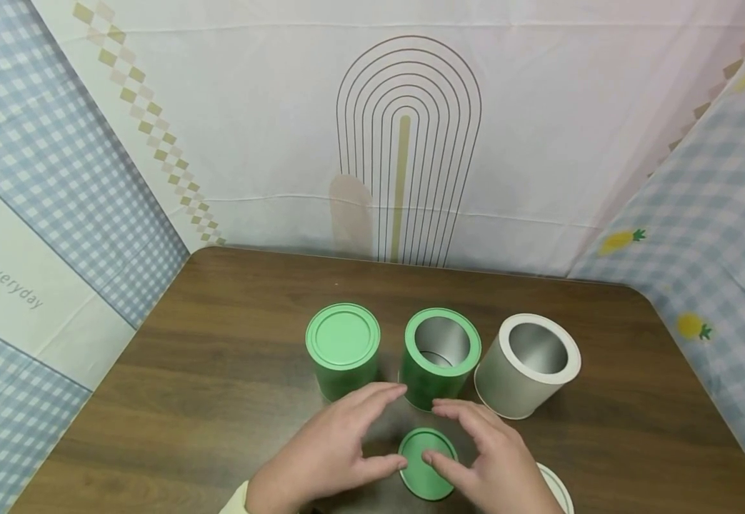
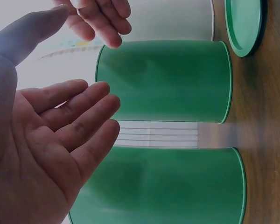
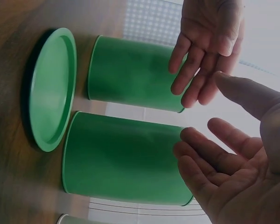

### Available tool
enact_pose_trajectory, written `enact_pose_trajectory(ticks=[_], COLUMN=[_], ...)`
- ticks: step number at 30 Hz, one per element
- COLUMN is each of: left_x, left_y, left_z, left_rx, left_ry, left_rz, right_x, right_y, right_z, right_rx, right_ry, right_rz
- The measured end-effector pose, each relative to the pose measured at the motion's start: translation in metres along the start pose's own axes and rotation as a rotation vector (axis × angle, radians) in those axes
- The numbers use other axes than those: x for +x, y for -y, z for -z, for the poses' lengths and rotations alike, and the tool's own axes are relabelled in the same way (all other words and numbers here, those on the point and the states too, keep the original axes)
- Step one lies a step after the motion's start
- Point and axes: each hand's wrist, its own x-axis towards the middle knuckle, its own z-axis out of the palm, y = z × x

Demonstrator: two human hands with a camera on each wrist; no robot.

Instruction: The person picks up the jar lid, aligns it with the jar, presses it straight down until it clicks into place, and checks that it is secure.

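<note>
My two bare hands above the table, seen from the head and from each wrist. My left hand (image 1: 336, 446) is released: its fingers extend in a relaxed way, its thumb stands apart from them, and it grasps nothing. My right hand (image 1: 488, 453) is likewise released, fingers loosely extended and nothing held. The palms face each other across a gap.

The green lid (image 1: 428, 483) lies flat on the table (image 1: 153, 400), below my hands and between them. In the head view, my left thumb tip points toward its left edge, while my right thumb overlaps its upper right portion; in both wrist views the lid lies down at table level, apart from my fingers.

Directly beyond the lid stands the open green can (image 1: 433, 389), upright, its metal interior visible. My fingertips overlap or border its lower front in the head view; whether any of them touches it I cannot tell. To its left stands the lidded green can (image 1: 344, 346), beyond the fingers of my left hand. To its right, beyond my right hand, is the white can (image 1: 510, 382), upright and uncovered. The white lid (image 1: 560, 491), partly hidden by my right hand, lies just beside it.
</note>
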Motion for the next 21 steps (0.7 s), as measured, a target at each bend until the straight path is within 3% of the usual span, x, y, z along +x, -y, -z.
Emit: enact_pose_trajectory(ticks=[21], left_x=[-0.006], left_y=[0.003], left_z=[-0.014], left_rx=[-0.028], left_ry=[0.076], left_rz=[0.072], right_x=[-0.020], right_y=[-0.007], right_z=[-0.006], right_rx=[-0.045], right_ry=[0.032], right_rz=[-0.053])
